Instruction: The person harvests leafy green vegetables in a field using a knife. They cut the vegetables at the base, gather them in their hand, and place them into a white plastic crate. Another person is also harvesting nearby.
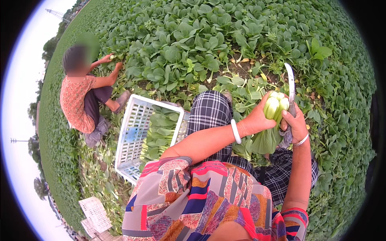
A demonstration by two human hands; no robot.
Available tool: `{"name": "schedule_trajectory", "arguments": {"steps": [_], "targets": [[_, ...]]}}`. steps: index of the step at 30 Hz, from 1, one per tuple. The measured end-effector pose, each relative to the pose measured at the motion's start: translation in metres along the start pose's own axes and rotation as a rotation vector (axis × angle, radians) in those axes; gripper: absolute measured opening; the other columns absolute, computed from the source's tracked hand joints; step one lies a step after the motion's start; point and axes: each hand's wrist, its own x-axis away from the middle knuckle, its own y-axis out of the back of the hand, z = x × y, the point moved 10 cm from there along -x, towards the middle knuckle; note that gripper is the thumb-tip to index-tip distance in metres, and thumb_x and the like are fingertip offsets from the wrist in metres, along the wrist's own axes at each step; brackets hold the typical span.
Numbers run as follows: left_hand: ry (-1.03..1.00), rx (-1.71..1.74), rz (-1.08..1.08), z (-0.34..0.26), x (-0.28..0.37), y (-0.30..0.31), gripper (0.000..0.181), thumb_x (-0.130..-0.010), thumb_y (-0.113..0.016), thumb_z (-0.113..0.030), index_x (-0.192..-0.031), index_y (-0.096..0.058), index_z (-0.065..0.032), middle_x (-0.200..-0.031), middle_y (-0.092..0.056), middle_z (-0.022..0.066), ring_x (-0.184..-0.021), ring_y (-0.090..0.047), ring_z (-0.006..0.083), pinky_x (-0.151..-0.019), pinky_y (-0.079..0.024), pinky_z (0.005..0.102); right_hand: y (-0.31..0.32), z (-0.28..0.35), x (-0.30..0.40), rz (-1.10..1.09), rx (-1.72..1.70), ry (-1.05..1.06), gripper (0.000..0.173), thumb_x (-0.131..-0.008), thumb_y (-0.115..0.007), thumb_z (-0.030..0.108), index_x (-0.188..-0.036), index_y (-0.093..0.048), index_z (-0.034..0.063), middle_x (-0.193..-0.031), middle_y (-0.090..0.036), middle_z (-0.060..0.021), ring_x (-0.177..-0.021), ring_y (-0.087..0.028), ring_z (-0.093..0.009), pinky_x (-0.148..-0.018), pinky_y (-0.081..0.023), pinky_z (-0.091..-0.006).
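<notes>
A bunch of bok choy is gripped in my left hand, its pale stem ends up and its leaves hanging down. My right hand holds a curved knife by the handle, the blade pointing up and away beside the stems. The right thumb lies close against the bunch; whether it presses on it I cannot tell. A bit of grey cloth shows under the right palm. To the left of my knee stands a white plastic crate, with bok choy stacked along its right side.
Dense bok choy plants grow ahead and to the right. Cut leaves litter the soil before me. Another person squats at the left, hands among the plants. More pale crates lie behind at the lower left.
</notes>
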Motion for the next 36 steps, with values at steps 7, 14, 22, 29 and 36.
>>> {"name": "schedule_trajectory", "arguments": {"steps": [7, 14, 22, 29, 36], "targets": [[-0.092, 0.214, -0.02, -0.038, 0.023, 0.011, 0.081, -0.07, -0.066, -0.001, -0.142, -0.029, -0.0053, -0.123, -0.053, 0.0063, -0.114, -0.051, 0.0148, -0.098, -0.042, 0.031, 0.0, 0.015, 0.003, 0.048, -0.222, 0.107, 0.06, -0.096, -0.054, 0.025, -0.144, -0.031, -0.0014, -0.109, -0.066, -0.0131, -0.049, -0.044, -0.004, -0.046, -0.034, -0.0174], [-0.165, 0.383, -0.242, -0.125, 0.129, 0.114, 0.05, -0.074, -0.064, -0.005, -0.122, -0.051, -0.0004, -0.103, -0.063, 0.0101, -0.098, -0.062, 0.0208, -0.09, -0.049, 0.0349, 0.058, -0.04, -0.019, -0.084, -0.116, -0.035, 0.045, -0.099, -0.053, 0.027, -0.137, -0.045, 0.0058, -0.113, -0.067, -0.0103, -0.052, -0.046, -0.003, -0.047, -0.037, -0.0171], [-0.179, -0.292, -0.937, -0.167, 0.341, 0.32, 0.053, -0.075, -0.064, -0.002, -0.125, -0.047, -0.0022, -0.105, -0.062, 0.0059, -0.097, -0.061, 0.018, -0.086, -0.05, 0.0313, 0.076, -0.111, -0.026, -0.201, 0.075, -0.226, 0.047, -0.094, -0.062, 0.033, -0.132, -0.051, 0.0072, -0.104, -0.07, -0.0053, -0.054, -0.049, -0.005, -0.046, -0.04, -0.0193], [0.423, -1.162, -0.921, -0.092, 0.445, 0.351, 0.069, -0.071, -0.068, -0.01, -0.134, -0.038, -0.0083, -0.098, -0.067, 0.0157, -0.093, -0.065, 0.0337, -0.086, -0.05, 0.0403, 0.111, -0.168, -0.027, -0.331, 0.117, -0.366, 0.051, -0.09, -0.068, 0.032, -0.13, -0.052, 0.0052, -0.098, -0.07, -0.0063, -0.056, -0.051, -0.007, -0.047, -0.044, -0.0236], [0.324, -1.554, -0.153, 0.02, 0.403, 0.304, 0.068, -0.069, -0.062, 0.0, -0.133, -0.042, -0.0051, -0.089, -0.064, 0.0115, -0.081, -0.061, 0.0295, -0.081, -0.039, 0.0389, 0.13, -0.202, -0.009, -0.401, 0.164, -0.437, 0.052, -0.09, -0.067, 0.033, -0.13, -0.05, 0.0034, -0.097, -0.07, -0.007, -0.059, -0.051, -0.01, -0.05, -0.045, -0.026]]}}
